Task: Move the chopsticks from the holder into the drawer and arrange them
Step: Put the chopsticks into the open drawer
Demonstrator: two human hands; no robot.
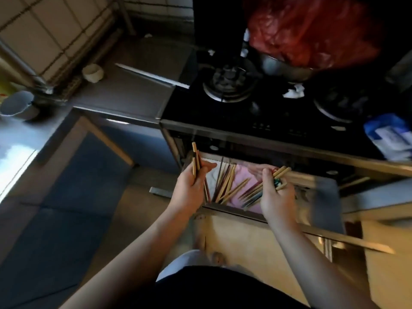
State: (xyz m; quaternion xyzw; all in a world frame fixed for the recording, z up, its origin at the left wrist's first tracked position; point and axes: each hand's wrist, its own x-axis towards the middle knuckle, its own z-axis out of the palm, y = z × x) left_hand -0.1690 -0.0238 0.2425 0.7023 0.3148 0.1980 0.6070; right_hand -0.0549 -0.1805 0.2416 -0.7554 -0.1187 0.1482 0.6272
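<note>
An open drawer [316, 231] under the stove holds a pink cloth [243, 178] with several loose chopsticks [226, 185] lying on it, mostly pointing toward the front edge. My left hand [191, 186] is over the drawer's left end and grips a few chopsticks [195, 157] that stand up out of the fist. My right hand [275, 192] hovers over the middle of the drawer and holds a bundle of chopsticks [281, 172], light and dark ones, slanting from upper right to lower left. The holder cannot be made out with certainty.
A black gas stove [229, 83] with two burners sits above the drawer. A metal bowl with a red plastic bag [312, 30] stands behind it. A blue-white packet [390, 137] lies at right. A grey cup [16, 104] stands on the left counter, a small white cup [93, 72] farther back.
</note>
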